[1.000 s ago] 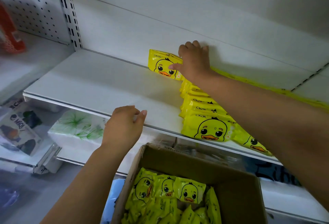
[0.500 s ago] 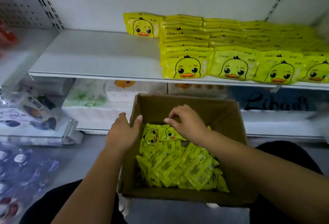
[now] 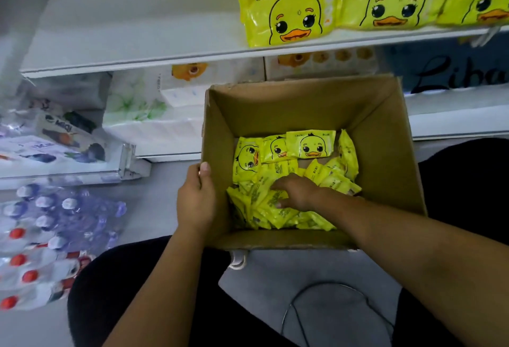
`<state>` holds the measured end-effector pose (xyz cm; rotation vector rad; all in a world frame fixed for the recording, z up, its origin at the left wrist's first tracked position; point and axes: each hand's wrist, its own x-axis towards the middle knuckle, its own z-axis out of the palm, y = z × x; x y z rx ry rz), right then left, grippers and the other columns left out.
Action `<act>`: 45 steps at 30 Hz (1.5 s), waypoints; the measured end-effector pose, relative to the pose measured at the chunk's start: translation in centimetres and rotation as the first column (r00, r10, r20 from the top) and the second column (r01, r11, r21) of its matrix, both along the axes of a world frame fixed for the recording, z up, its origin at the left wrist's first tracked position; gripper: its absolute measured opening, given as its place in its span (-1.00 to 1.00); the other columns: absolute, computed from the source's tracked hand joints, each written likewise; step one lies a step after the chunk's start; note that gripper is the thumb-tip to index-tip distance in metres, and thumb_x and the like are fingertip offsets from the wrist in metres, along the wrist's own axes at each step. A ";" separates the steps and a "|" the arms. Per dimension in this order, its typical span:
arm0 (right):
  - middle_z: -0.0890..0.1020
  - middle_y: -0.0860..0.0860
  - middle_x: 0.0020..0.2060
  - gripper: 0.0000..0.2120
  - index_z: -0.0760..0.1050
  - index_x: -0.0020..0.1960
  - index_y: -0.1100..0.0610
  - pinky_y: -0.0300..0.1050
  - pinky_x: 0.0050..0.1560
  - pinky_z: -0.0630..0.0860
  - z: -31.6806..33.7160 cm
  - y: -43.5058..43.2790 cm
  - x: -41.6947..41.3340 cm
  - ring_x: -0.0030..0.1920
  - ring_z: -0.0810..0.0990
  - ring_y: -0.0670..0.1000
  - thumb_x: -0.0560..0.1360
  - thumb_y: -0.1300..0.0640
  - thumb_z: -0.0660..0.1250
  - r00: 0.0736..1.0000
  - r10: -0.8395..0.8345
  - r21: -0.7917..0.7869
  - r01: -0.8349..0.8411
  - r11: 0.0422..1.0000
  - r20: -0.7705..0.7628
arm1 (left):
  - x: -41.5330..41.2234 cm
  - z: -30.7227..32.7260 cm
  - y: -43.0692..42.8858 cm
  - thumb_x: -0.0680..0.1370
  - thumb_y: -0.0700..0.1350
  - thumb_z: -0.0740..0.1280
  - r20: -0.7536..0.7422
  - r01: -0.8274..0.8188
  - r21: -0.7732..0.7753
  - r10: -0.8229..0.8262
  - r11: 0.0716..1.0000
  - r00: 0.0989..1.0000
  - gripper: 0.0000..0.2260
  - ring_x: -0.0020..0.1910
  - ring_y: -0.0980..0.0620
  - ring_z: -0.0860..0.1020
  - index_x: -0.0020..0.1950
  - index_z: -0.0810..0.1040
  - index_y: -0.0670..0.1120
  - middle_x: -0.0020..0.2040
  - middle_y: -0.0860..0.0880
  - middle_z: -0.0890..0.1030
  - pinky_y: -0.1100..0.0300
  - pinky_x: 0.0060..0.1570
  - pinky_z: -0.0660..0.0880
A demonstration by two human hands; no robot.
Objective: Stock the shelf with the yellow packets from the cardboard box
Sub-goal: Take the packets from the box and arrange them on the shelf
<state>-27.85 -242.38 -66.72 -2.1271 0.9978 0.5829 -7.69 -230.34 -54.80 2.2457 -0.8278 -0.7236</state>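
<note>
While your left hand (image 3: 197,200) grips the cardboard box (image 3: 303,109) wall at nine o'clock, thumb inside, your right hand (image 3: 298,192) lies on its yellow packets (image 3: 311,147); whether those fingers hold one, I cannot tell. The shelf (image 3: 124,30) at twelve carries more.

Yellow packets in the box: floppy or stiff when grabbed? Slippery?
Probably floppy: the yellow packets in the cardboard box slump at all angles, some bent. Likely slippery: their wrap shows glossy highlights, so a pinch might slide. They are flat pouches, so unlikely to roll, and probably light for their size.
</note>
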 end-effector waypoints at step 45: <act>0.57 0.04 0.19 -0.61 0.43 0.33 0.16 -0.05 0.15 0.47 1.1 2.9 6.3 0.13 0.49 0.02 0.56 0.08 0.43 0.548 -0.836 0.602 0.655 0.457 0.038 | 1.5 -1.3 -0.5 0.69 0.15 0.04 -0.027 -0.015 -0.053 0.014 0.998 1.000 -0.67 -0.25 -0.02 0.46 -0.01 0.44 -0.04 -0.25 0.04 0.50 -0.02 -0.16 0.42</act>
